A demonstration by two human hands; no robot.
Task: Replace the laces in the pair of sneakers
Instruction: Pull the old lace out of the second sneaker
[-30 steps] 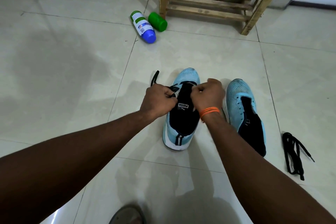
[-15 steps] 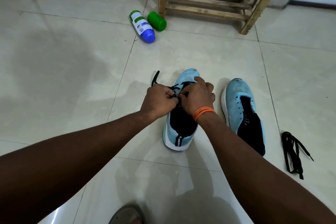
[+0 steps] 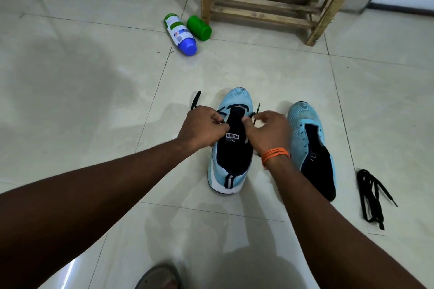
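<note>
The black lace [image 3: 195, 100] threaded through the front of one sneaker [image 3: 231, 162] on the floor [image 3: 94, 101] was pinched at either side by the left hand [image 3: 203, 125] and right hand [image 3: 270, 132], with the second sneaker [image 3: 310, 145] laid just beside it.

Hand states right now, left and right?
Left hand: closed, pinching the black lace over the Puma sneaker.
Right hand: closed, pinching the same lace's other end.

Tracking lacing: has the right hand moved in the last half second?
Yes. The right hand, pinching the lace, shifted right off the PUMA tongue toward the unlaced sneaker.
</note>
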